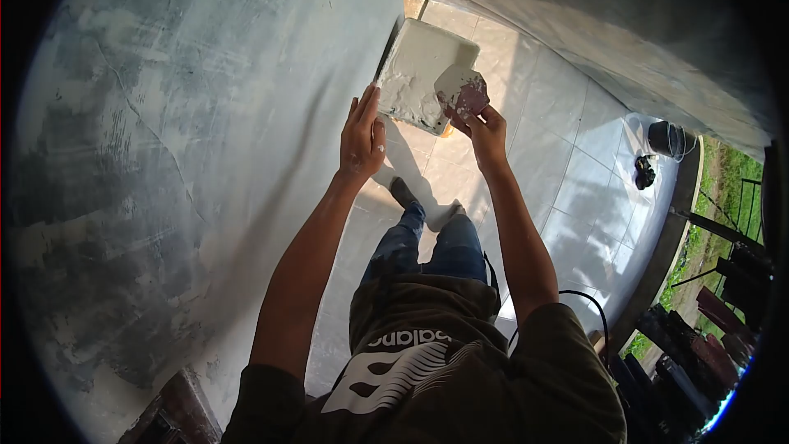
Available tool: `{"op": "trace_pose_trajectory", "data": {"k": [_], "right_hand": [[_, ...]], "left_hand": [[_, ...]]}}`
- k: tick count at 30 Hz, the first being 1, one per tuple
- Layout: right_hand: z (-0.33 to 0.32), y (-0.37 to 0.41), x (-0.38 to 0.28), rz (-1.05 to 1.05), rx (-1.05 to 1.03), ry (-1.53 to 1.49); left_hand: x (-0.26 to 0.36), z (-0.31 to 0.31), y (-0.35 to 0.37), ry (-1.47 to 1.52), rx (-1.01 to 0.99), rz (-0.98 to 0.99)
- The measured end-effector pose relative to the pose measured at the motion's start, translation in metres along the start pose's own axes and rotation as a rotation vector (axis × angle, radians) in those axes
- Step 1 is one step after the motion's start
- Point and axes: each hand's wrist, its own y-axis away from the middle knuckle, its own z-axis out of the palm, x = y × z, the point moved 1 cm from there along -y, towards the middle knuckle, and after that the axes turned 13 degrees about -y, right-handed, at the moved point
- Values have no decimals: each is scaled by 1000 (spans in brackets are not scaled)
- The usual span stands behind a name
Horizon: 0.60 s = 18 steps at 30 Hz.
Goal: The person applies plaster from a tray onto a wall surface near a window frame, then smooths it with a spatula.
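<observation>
Pale wet plaster fills a square tray (470, 48) in front of me, at the top centre of the view. My left hand (362, 133) is at the tray's near left corner, palm flat against its side, fingers stretched out. In my right hand (483, 125), a flat reddish scraper (470, 99) is pinched between thumb and fingers over the tray's right side. Plaster coats part of the scraper's face. Small white specks show on my left hand.
A patchy grey-white plastered wall (222, 74) runs along the left. The tiled floor (567, 140) lies below. A black bucket (664, 138) and a small dark object (644, 173) stand at the right, near grass (744, 173). Plastic sheeting (608, 25) hangs at upper right.
</observation>
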Motion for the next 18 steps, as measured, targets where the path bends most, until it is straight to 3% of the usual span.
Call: {"op": "trace_pose_trajectory", "data": {"k": [5,7,12,14,18], "right_hand": [[-23,-29,34,67,23,110],[-48,-49,60,13,-45,405],[-71,-73,67,-194,-120,803],[-80,-84,66,-365,-189,910],[-109,-124,67,-416,-458,1065]], "left_hand": [[-15,27,2,0,-63,-31],[-19,38,6,-1,-88,-66],[-21,67,16,12,-92,-136],[-20,85,21,5,-94,-197],[-20,128,36,-17,-90,-300]]}}
